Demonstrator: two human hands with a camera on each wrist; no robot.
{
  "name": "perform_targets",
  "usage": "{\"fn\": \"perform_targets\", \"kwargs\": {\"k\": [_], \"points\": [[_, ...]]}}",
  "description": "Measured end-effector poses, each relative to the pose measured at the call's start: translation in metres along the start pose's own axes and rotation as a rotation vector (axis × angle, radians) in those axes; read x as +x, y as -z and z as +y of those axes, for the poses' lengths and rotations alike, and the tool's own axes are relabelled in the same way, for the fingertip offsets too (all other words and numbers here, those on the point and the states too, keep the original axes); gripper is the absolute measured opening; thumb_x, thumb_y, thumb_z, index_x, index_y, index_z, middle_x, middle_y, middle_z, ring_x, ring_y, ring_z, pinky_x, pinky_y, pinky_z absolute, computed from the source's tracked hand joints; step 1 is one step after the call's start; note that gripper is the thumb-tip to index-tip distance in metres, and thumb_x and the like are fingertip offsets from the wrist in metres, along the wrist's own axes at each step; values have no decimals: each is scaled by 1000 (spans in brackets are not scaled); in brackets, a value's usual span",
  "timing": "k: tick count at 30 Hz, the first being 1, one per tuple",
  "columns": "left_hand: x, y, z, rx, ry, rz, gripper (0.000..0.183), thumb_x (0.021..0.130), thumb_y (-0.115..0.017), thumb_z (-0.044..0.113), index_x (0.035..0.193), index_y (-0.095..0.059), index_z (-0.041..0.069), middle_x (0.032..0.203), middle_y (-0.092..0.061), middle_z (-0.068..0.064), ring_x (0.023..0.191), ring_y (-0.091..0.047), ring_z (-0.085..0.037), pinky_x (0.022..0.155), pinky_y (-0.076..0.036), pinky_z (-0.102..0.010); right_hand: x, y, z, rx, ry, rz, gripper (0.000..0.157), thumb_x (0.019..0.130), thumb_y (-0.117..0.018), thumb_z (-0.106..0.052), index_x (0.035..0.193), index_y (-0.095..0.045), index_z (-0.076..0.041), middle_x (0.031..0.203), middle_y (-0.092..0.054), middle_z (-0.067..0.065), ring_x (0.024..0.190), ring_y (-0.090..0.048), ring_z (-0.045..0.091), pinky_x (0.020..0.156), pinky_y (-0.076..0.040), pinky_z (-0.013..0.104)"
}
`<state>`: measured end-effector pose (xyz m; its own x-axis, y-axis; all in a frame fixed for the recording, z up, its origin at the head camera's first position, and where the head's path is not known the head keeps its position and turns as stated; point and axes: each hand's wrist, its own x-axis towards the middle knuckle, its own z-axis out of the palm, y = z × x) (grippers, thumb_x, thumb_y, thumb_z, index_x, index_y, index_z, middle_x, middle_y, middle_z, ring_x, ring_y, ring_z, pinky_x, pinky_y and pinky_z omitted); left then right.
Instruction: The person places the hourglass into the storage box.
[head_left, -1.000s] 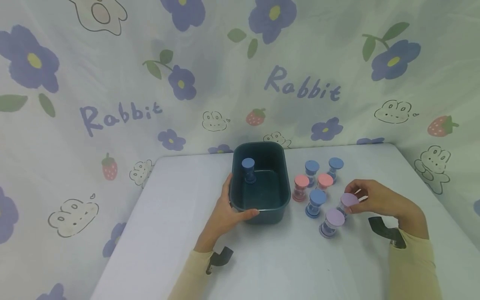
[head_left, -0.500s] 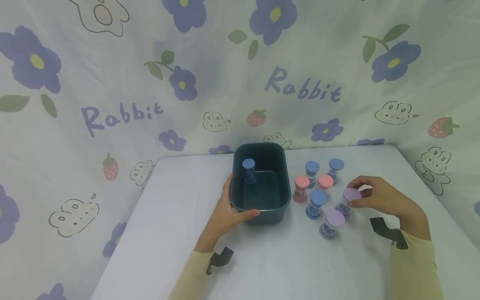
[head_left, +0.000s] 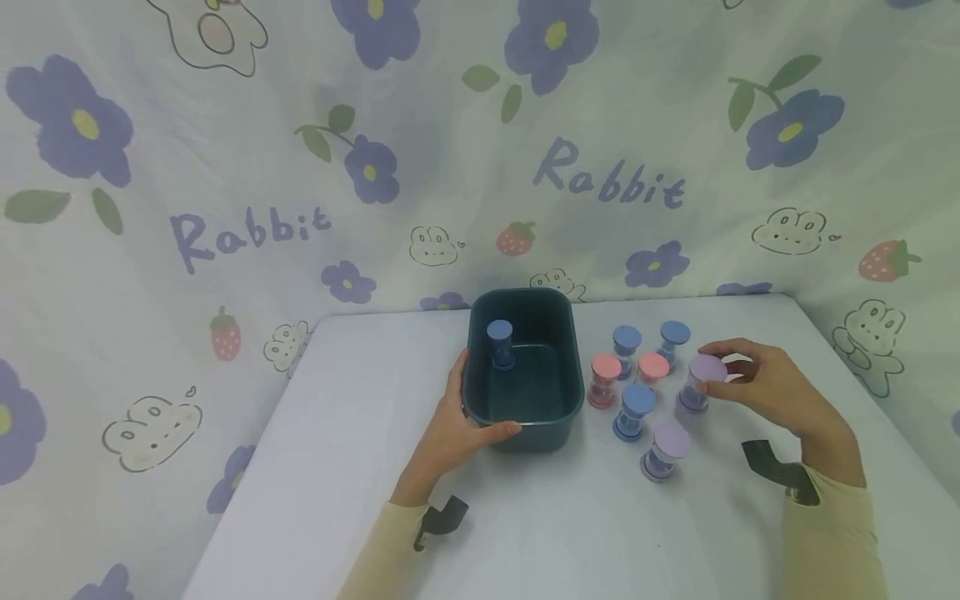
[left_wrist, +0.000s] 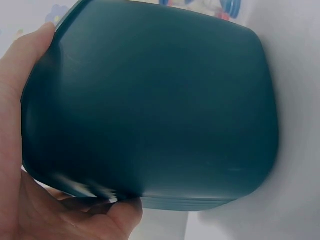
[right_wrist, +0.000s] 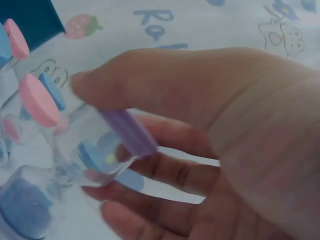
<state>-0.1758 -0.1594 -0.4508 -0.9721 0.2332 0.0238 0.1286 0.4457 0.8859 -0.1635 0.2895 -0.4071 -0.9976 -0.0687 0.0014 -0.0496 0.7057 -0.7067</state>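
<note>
While the left hand (head_left: 452, 427) grips a dark teal, rounded-rectangular plastic bin (head_left: 531, 437) near the worktop's (head_left: 367, 417) back edge, just one clear hourglass with blue ends (head_left: 501, 345) stands inside; right hand (head_left: 772, 387)'s pinching a clear purple-capped hourglass (head_left: 694, 393) towards the right edge.

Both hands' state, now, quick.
Left hand: gripping the dark teal bin.
Right hand: pinching a purple-topped hourglass by its top.
</note>
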Motion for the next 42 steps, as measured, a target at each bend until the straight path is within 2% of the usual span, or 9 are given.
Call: {"fn": "perform_targets", "kwargs": {"k": [3, 6, 8, 10, 14, 16, 25, 34, 42], "points": [[0, 0, -1, -7, 2, 3, 132, 69, -93, 53, 165, -3, 38, 175, -17, 2, 160, -24, -31, 125, -25, -67, 0, -1, -4, 17, -26, 51, 62, 88, -83, -40, 138, -60, -13, 130, -60, 2, 99, -55, -5, 80, -51, 20], [-1, 1, -1, -10, 7, 7, 131, 69, -93, 53, 164, -3, 39, 174, -17, 4, 160, -24, -30, 126, -25, -67, 1, -3, -9, 57, -79, 85, 66, 88, -81, -46, 141, -57, -16, 133, -55, 1, 110, -54, 8, 88, -50, 35], [-1, 1, 0, -12, 7, 10, 131, 69, -93, 52, 164, -4, 40, 174, -18, 5, 160, -25, -29, 126, -25, -66, 1, -3, -12, 79, -105, 109, 67, 88, -81, -48, 142, -56, -17, 132, -54, -2, 113, -54, 14, 89, -50, 39], [-1, 1, 1, -11, 6, 13, 131, 69, -93, 52, 164, -4, 40, 174, -18, 6, 160, -26, -28, 126, -25, -66, 0, -4, -15, 103, -113, 135, 67, 87, -81, -47, 141, -55, -16, 128, -55, -8, 111, -55, 13, 88, -50, 36], [-1, 0, 1, -18, 4, 12, 132, 69, -93, 53, 165, -4, 38, 174, -18, 6, 160, -26, -28, 126, -25, -65, -1, -4, -19, 165, -70, 195, 61, 87, -84, -37, 137, -57, -14, 114, -57, -23, 96, -59, -4, 77, -49, 13], [-1, 0, 1, -22, 5, 11, 131, 69, -93, 53, 165, -4, 38, 174, -18, 7, 159, -26, -28, 126, -25, -66, -2, -5, -21, 207, -44, 217, 57, 87, -85, -32, 134, -58, -12, 111, -59, -26, 91, -60, -8, 75, -49, 7], [-3, -3, -1, -17, -2, 20, 131, 70, -93, 52, 165, -5, 38, 173, -20, 7, 159, -28, -28, 126, -27, -65, -8, -9, -34, 262, -55, 300, 53, 86, -86, -29, 132, -63, -17, 114, -57, -28, 86, -62, -9, 74, -50, 3], [-3, -4, -3, -43, -26, 32, 130, 70, -93, 50, 165, -5, 38, 172, -21, 9, 157, -29, -27, 125, -28, -65, -10, -10, -49, 379, 67, 370, 51, 87, -83, -8, 135, -66, -11, 118, -59, -20, 87, -60, -2, 76, -54, 4], [-3, -5, -1, -39, -27, 37, 130, 70, -93, 52, 165, -5, 38, 173, -21, 9, 158, -29, -27, 125, -28, -65, -12, -13, -66, 552, 101, 368, 49, 86, -82, -1, 132, -66, -7, 115, -65, -14, 86, -62, 1, 78, -55, 5]]}}
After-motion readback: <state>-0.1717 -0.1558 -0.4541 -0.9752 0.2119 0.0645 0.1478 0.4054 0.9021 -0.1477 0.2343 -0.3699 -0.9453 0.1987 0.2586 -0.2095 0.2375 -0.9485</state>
